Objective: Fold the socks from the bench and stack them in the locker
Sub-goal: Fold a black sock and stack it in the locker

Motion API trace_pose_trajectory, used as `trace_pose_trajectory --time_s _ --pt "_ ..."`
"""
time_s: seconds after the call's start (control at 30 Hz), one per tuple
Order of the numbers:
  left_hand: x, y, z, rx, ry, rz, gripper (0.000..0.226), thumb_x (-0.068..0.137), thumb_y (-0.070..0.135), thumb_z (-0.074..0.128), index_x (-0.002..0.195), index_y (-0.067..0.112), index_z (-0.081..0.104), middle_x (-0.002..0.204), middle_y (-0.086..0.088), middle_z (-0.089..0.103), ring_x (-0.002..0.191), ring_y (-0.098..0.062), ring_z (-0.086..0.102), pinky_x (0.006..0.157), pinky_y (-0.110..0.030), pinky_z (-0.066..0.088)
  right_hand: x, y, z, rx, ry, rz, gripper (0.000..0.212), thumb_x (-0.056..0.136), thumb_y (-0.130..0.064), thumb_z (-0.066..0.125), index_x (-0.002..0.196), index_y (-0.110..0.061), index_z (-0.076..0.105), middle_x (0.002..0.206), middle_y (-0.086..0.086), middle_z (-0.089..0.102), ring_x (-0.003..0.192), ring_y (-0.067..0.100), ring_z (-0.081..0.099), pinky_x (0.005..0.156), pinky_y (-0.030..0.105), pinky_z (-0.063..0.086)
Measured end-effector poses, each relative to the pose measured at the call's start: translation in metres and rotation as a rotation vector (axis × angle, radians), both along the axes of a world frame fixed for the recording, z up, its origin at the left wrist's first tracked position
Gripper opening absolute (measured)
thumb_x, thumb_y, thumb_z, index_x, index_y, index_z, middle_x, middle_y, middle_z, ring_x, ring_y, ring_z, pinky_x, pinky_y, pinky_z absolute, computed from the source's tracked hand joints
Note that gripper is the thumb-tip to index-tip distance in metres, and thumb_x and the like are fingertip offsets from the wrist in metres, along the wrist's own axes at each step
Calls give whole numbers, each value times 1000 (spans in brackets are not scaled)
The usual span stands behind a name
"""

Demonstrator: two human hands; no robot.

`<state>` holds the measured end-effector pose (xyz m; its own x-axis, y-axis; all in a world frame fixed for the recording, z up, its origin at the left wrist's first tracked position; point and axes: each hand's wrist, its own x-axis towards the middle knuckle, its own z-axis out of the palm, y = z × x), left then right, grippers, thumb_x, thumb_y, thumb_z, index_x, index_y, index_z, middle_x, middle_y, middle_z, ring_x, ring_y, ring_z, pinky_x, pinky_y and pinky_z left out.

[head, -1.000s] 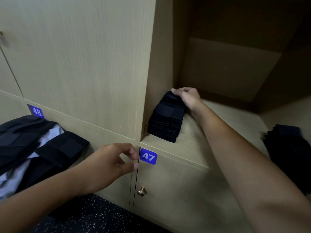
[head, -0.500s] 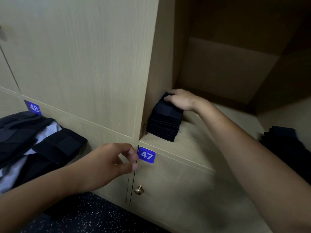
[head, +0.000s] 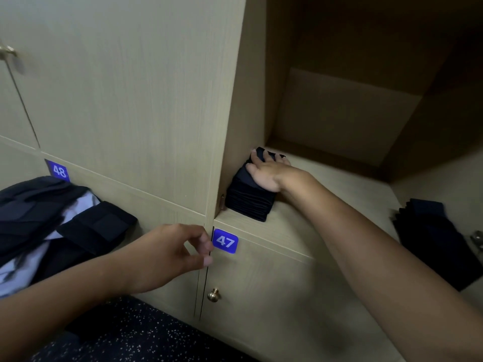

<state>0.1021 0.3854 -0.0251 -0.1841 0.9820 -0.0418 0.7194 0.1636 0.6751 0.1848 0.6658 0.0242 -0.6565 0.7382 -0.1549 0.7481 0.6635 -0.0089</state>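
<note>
So the right hand (head: 269, 173) is lying flat on top of the stack of folded dark socks (head: 248, 199), fingers stretched out straight and pressing down, not curled round anything. That stack sits on the floor of the open locker (head: 339, 184), tucked right into the front-left corner against the side wall. The left hand (head: 170, 254) hangs lower down, just in front of the locker edge beside the blue 47 tag (head: 225, 241), with the fingers loosely curled and the thumb and forefinger near each other, holding nothing as far as I can see. Off to the left there's a heap of unfolded dark socks (head: 52, 215) lying over something pale, cloth maybe, can't really tell, and I can't make out the bench under it. A blue 48 tag (head: 59, 170) peeks out just above that heap. Over at the right edge there's another dark pile of folded socks (head: 433, 236), well apart from the first stack. Below the 47 tag is a small brass knob (head: 214, 294) on the lower door, and the dark speckled floor (head: 125, 335) runs along the bottom.
</note>
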Motion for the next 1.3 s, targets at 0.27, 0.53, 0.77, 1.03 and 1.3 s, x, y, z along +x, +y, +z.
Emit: trace_pose_trajectory --time_s 0.27,0.53,0.77,1.03,1.3 --pt "-5 -24 13 50 23 36 14 93 42 69 106 39 64 106 32 65 89 -1 69 84 -28 56 30 -21 28 45 204 82 56 109 -48 20 159 -24 30 163 14 30 149 35 31 119 43 29" --pt "-32 -76 19 73 129 166 16 93 42 70 107 39 65 96 21 71 90 4 66 87 -22 53 70 -101 44 333 381 232 33 105 -48 40 105 -22 62 109 3 68 98 29 62 78 42 53" --pt "-58 -130 21 48 165 295 13 93 37 71 105 36 67 91 14 73 82 1 66 79 -17 52 66 -199 36 202 402 427 22 103 -51 43 97 -33 55 91 -14 59 86 14 57 65 33 40" --pt "-93 -176 23 55 249 504 18 92 32 71 109 26 69 95 10 72 89 -8 68 90 -33 54 13 -257 8 91 317 613 35 103 -55 41 127 -32 53 118 -14 61 96 15 58 81 36 49" --pt "-138 -197 15 6 344 686 55 84 39 80 132 24 59 131 -5 56 122 -24 55 99 -29 39 -34 -247 -42 -34 231 602 44 100 -54 50 138 -32 47 138 -6 57 120 23 57 93 40 50"
